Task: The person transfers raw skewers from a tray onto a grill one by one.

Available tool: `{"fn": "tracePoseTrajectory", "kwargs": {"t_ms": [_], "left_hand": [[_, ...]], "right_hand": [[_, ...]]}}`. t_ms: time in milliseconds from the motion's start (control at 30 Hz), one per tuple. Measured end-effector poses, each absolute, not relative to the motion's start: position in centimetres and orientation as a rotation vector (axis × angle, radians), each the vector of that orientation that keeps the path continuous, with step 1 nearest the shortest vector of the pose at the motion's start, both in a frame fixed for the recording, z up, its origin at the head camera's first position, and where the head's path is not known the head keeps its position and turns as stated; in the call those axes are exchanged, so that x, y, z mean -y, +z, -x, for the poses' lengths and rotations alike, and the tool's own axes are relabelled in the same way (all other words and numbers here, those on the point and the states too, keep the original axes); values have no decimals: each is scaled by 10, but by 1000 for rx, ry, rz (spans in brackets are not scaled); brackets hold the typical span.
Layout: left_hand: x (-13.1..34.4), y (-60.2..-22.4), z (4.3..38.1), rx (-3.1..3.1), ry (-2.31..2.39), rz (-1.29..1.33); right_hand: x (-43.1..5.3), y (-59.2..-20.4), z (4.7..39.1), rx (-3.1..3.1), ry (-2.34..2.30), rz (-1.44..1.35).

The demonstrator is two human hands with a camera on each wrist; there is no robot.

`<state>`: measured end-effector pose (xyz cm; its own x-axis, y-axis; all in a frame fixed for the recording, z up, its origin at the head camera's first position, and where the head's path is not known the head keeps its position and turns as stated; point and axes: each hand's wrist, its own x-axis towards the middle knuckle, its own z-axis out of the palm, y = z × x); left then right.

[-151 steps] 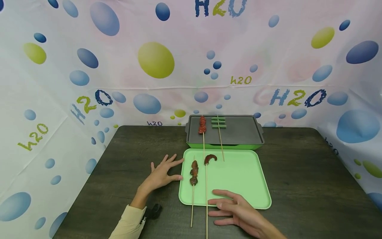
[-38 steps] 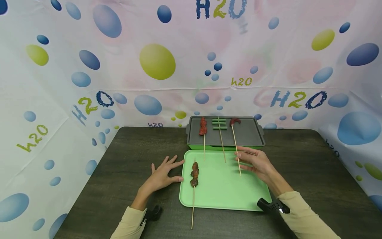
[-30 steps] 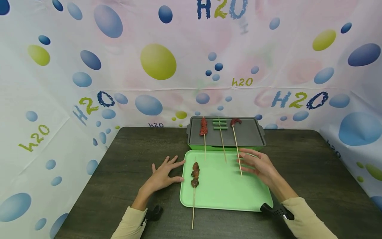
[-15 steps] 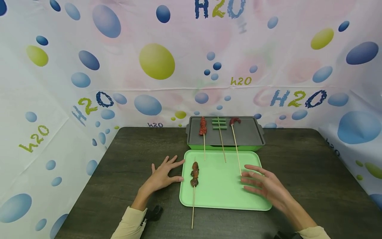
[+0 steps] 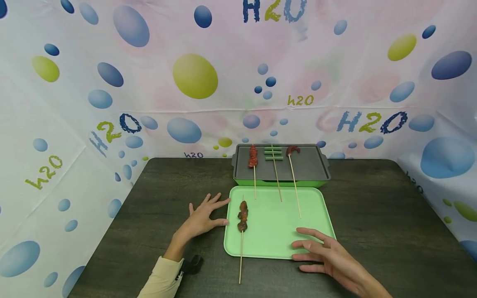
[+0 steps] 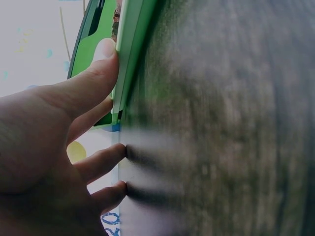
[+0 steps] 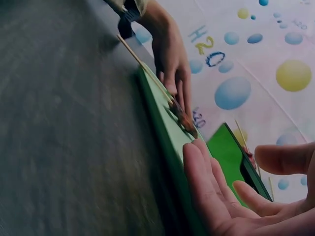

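My left hand [image 5: 201, 219] lies spread at the left edge of the light green tray [image 5: 275, 236]; its thumb touches the rim in the left wrist view. My right hand [image 5: 331, 258] hovers over the tray's front right corner, fingers apart and holding nothing. On the tray's left side lies a skewer of brown meat chunks [image 5: 242, 216], its stick sticking out over the front rim. Three skewers rest on the dark grill plate [image 5: 311, 167]: red meat [image 5: 253, 157], green vegetable pieces [image 5: 273, 158] and a curled dark red piece [image 5: 293, 149]. Their sticks reach over the tray.
The grill's green base [image 5: 316, 183] stands right behind the tray, close to the patterned backdrop [image 5: 238, 82]. Dark wooden tabletop [image 5: 372, 215] extends to both sides. A black wrist camera [image 5: 193, 264] sits at the left cuff.
The skewer with the curled dark red piece went from the tray to the grill plate's right side. My right hand let it go and drew back towards me. My left hand stayed put.
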<state>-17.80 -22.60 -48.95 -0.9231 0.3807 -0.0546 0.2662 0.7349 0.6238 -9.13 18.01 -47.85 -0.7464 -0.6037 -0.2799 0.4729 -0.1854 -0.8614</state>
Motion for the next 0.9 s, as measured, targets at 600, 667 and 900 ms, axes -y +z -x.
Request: {"fn": "tracePoseTrajectory", "kwargs": {"t_ms": [600,667,900], "left_hand": [[227,-488,178,-2756,951,-515],[227,-488,178,-2757,951,-513],[227,-490,179,-2759,951,-515]], "right_hand": [[-127,-486,76,-1228,-1962,218],[-120,-486,76,-1233,-1961,214],[-99,-485,80,-1167,-1950,183]]}}
